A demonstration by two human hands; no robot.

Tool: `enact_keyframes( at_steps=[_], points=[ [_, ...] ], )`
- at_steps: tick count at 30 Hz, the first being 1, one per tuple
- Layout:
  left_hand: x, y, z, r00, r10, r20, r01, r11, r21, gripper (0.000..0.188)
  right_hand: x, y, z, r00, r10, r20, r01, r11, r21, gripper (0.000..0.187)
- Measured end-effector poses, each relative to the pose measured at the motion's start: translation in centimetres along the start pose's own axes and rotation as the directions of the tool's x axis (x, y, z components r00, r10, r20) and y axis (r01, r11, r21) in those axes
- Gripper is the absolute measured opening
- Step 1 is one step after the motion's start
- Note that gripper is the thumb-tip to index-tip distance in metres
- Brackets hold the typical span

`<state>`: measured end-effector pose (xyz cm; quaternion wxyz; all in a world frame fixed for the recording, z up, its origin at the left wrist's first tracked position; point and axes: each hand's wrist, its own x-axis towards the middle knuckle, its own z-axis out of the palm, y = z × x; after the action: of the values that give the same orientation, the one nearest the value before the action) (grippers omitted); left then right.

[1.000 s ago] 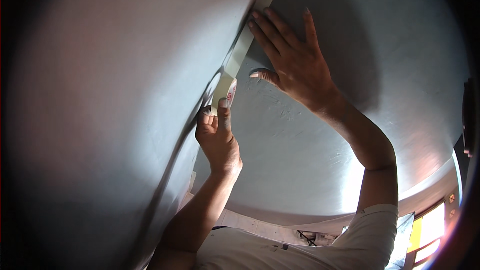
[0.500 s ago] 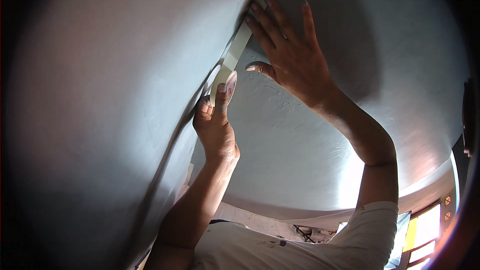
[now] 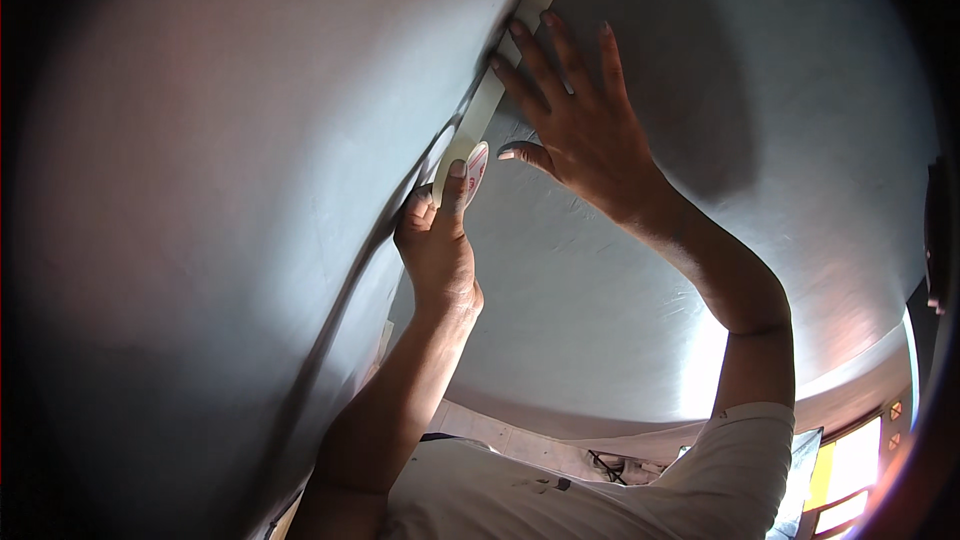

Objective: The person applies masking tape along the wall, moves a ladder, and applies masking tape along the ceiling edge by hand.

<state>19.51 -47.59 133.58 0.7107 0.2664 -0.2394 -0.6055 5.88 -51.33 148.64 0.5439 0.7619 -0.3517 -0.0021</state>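
Note:
My left hand [image 3: 438,245] grips a roll of masking tape [image 3: 477,172], its thumb on the pale tape's outer face and the fingers behind. From the roll a cream strip of tape [image 3: 485,105] runs up along the corner where two grey surfaces meet. Above the roll, my right hand [image 3: 590,130] is spread, its fingertips touching the strip against the surface. The thumb of that hand stands apart, near the roll. No object shows in the right hand.
A smooth grey surface [image 3: 250,140] fills the left side. Another broad grey surface [image 3: 600,340] lies to the right, with rough marks near the corner. At the lower right are a bright window [image 3: 850,460] and, further left, some clutter [image 3: 625,467].
My right hand has slid slightly down along the strip. The tape roll and my left hand appear a little further right in the picture.

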Motion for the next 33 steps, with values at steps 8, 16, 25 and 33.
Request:
enact_keyframes(
  at_steps=[8,16,25,33],
  points=[
    [0.5,-0.4,0.1,1.000,0.028,0.012,-0.027,0.999,-0.039,0.052,0.2,1.7,0.4,0.996,0.059,-0.060,-0.059,0.998,-0.007,0.092],
    [1.1,-1.0,-0.1,0.997,0.081,0.001,-0.081,0.996,-0.039,0.051,0.9,1.9,1.8,0.994,0.065,-0.083,-0.065,0.998,-0.003,0.096],
    [1.9,-1.8,-0.8,0.999,-0.011,-0.044,0.009,0.999,-0.039,0.049,0.1,0.5,1.7,0.997,0.040,-0.064,-0.042,0.998,-0.041,0.090],
    [0.2,-0.5,-0.9,0.998,-0.050,-0.048,0.050,0.999,-0.008,0.058,-0.2,-0.7,-0.6,0.999,0.019,0.038,-0.014,0.992,-0.125,0.092]
  ],
)
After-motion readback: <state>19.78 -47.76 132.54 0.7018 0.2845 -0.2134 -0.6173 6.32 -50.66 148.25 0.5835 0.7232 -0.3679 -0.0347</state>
